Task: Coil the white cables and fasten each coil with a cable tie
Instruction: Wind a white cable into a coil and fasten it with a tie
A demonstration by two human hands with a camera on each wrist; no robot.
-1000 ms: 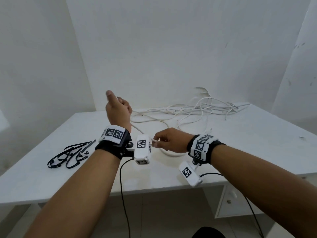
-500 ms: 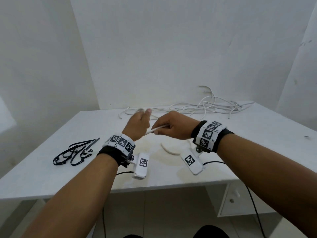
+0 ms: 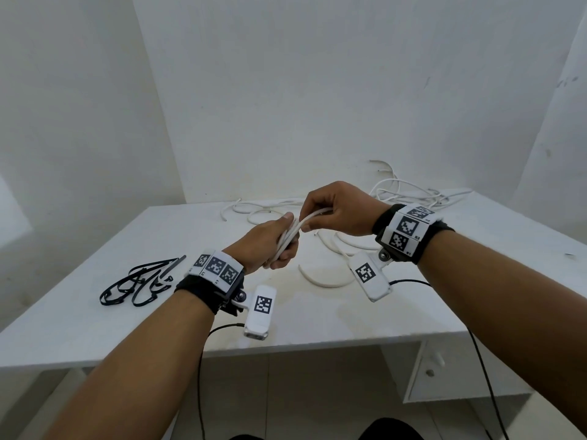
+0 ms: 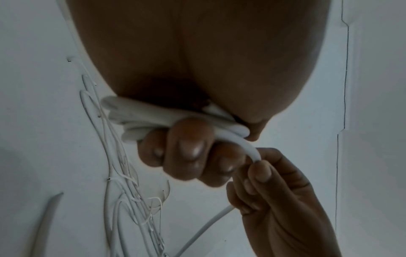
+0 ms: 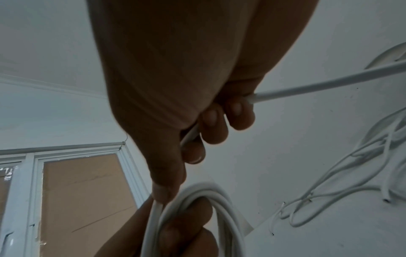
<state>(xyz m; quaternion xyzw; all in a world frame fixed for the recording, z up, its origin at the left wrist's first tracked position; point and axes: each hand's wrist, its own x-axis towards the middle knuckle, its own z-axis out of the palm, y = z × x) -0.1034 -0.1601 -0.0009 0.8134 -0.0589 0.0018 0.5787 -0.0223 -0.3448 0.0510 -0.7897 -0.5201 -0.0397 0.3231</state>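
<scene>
My left hand (image 3: 279, 246) grips a small coil of white cable (image 3: 290, 235), its fingers (image 4: 189, 147) curled round several loops (image 4: 140, 120). Just above and to the right, my right hand (image 3: 330, 214) pinches the running strand (image 4: 248, 147) of the same cable between thumb and fingers. In the right wrist view the strand (image 5: 307, 87) leaves the right hand's fingers and the loops (image 5: 197, 200) curve over the left hand's fingers below. A loose curve of this cable (image 3: 320, 281) lies on the white table (image 3: 95, 328). A bunch of black cable ties (image 3: 139, 282) lies at the table's left.
A tangle of other white cables (image 3: 409, 193) lies at the back of the table against the wall, with more loops (image 3: 263, 208) in the middle back. A white drawer unit (image 3: 444, 369) stands under the table on the right. Black camera leads hang off the front edge.
The left hand dropped from a raised position and now grips stacked loops. The right hand rose and moved over it, laying another turn of cable onto the coil.
</scene>
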